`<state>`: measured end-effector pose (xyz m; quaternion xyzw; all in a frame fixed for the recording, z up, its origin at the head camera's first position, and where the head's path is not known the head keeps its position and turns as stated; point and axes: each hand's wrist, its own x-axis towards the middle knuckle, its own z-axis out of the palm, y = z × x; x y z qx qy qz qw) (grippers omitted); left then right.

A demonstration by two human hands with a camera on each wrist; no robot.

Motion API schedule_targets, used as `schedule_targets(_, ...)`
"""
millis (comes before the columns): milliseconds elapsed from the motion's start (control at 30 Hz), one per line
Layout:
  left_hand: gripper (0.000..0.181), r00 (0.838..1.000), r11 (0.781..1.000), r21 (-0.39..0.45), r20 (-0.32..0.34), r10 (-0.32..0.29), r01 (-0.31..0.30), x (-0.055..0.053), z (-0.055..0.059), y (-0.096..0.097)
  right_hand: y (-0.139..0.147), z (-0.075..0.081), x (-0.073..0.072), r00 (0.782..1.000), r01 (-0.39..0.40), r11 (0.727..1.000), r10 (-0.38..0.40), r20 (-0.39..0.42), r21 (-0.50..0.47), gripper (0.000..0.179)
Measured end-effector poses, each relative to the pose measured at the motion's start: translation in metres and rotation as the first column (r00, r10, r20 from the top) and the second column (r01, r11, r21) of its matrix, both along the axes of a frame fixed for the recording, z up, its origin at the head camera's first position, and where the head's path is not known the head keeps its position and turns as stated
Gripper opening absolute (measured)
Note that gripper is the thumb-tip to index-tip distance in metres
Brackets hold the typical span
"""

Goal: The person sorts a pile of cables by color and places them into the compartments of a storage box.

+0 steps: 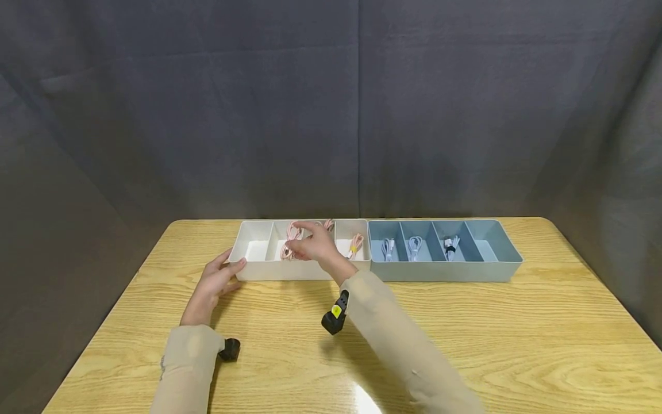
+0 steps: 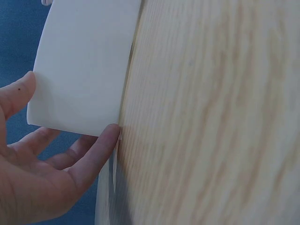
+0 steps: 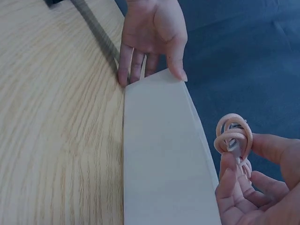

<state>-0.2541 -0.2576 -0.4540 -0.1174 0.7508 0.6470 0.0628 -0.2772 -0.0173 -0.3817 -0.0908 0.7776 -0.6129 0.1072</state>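
Note:
My right hand (image 1: 315,247) pinches a coiled pink cable (image 1: 293,231) between thumb and fingers, over the second compartment from the left of a long white divided box (image 1: 289,271). In the right wrist view the looped cable (image 3: 234,136) stands above the box's rim, with a pale connector showing inside the loops. At the box's left end is my left hand (image 1: 214,282); its thumb touches the rim and its extended fingers lie along the end wall, as the left wrist view also shows. Part of the third compartment is hidden behind my right hand.
Another pink cable (image 1: 328,224) shows in the white box's third compartment; one with a yellow tie (image 1: 355,245) lies in the fourth. Touching its right end is a blue-grey divided box (image 1: 445,271) with white cables (image 1: 415,247) in three compartments. A dark curtain (image 1: 331,115) hangs behind the wooden table (image 1: 543,333).

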Motion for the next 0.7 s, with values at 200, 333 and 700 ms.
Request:
schedule_targets(200, 0.076, 1.0, 1.0, 0.008, -0.004, -0.007, 0.007, -0.003, -0.002, 0.002, 0.001, -0.005, -0.001, 0.998, 0.061, 0.997, -0.061, 0.007, -0.054, 0.053)
schedule_targets(333, 0.076, 1.0, 1.0, 0.0, 0.011, -0.016, 0.016, 0.004, 0.009, 0.006, 0.008, -0.007, 0.005, 0.995, 0.093, 0.993, -0.095, -0.023, -0.072, 0.045)
schedule_targets(700, 0.044, 0.957, 0.837, -0.5, -0.275, 0.09, -0.222, 0.033, 0.051, 0.024, 0.047, 0.01, 0.035, 0.979, 0.106, 0.993, -0.115, -0.171, -0.057, 0.008)
